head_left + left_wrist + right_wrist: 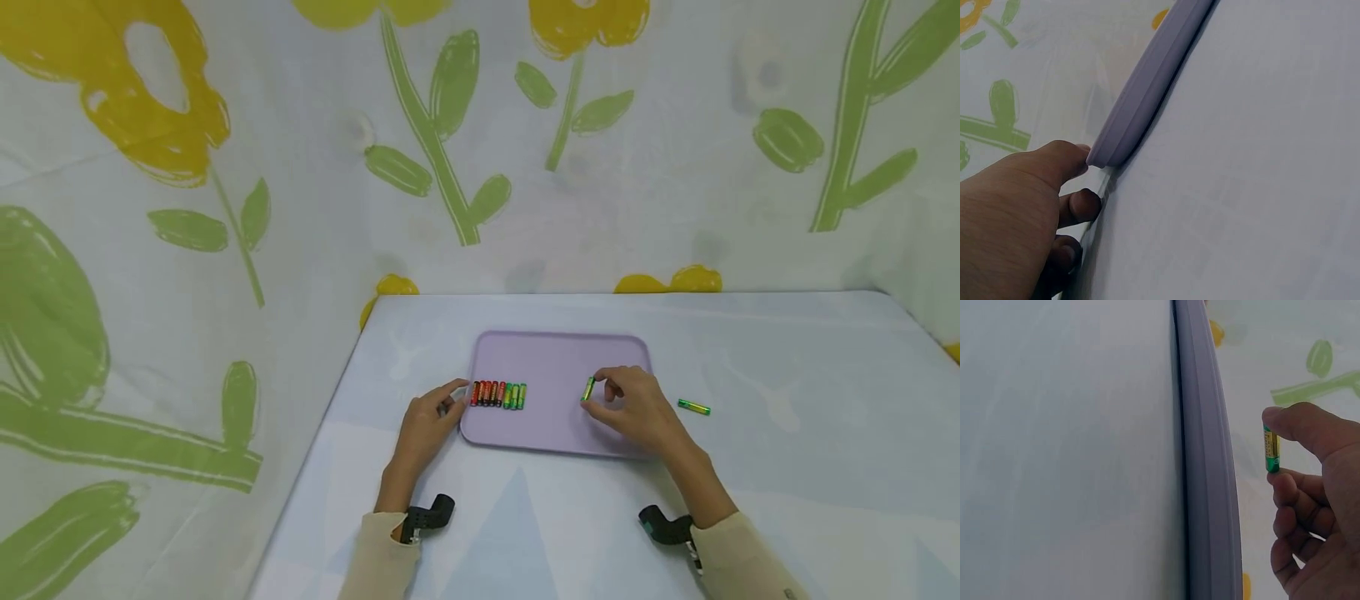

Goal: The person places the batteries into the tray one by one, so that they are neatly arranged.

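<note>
In the head view, a lilac tray (555, 354) bears a side-by-side row of several red-and-black batteries (487, 393) and three green ones (515, 396). My right hand (633, 408) is over the tray's right part, pinching a green-and-gold battery (588, 388) by its ends between thumb and finger. The right wrist view shows the same battery (1271, 449) upright between the fingertips. My left hand (427, 427) rests at the tray's left edge beside the red batteries, fingers loosely bent. In the left wrist view its thumb (1066, 159) touches the tray's rim (1129, 119).
Another green battery (693, 407) lies on the pale tabletop (810, 433), right of the tray. A flower-printed cloth (660, 183) hangs behind and to the left. Black wrist cameras (435, 512) sit on both wrists.
</note>
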{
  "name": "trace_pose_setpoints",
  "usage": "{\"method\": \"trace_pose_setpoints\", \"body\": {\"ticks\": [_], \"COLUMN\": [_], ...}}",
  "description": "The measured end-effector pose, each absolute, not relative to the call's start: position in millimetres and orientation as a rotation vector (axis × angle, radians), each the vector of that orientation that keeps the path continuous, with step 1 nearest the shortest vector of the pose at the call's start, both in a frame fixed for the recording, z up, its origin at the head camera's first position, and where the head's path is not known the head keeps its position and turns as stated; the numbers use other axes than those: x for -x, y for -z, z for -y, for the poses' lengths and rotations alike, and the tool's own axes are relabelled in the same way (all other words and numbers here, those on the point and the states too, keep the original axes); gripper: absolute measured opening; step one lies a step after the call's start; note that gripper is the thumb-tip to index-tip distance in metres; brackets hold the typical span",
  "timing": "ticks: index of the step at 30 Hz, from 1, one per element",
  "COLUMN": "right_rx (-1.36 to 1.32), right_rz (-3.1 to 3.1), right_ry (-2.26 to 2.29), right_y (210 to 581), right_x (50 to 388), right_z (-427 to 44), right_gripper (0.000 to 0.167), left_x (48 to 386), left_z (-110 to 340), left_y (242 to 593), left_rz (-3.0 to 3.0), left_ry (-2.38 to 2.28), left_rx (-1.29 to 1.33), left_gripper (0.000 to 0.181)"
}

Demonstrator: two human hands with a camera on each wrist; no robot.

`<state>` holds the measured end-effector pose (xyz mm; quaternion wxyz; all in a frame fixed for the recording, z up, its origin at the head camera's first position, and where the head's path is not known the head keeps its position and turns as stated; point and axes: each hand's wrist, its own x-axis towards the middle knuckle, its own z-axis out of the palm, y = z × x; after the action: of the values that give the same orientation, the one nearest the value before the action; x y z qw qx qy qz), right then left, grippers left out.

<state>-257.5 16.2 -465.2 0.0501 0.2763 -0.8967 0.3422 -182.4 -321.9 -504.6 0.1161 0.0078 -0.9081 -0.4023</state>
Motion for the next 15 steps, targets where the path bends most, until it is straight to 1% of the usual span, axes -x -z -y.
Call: {"method": "trace_pose_setpoints", "body": {"ticks": [15], "right_rx": [-1.068], "right_rz": [2.699], "right_ry": [-1.076], "right_y": [466], "right_x": [266], "right_z": [23], "right_gripper": [0.034], "left_x": [185], "left_z": [324], "left_y": [506], "left_rz": [2.648], "left_ry": [1.099], "left_rx": [0.002], "left_gripper": [0.031]}}
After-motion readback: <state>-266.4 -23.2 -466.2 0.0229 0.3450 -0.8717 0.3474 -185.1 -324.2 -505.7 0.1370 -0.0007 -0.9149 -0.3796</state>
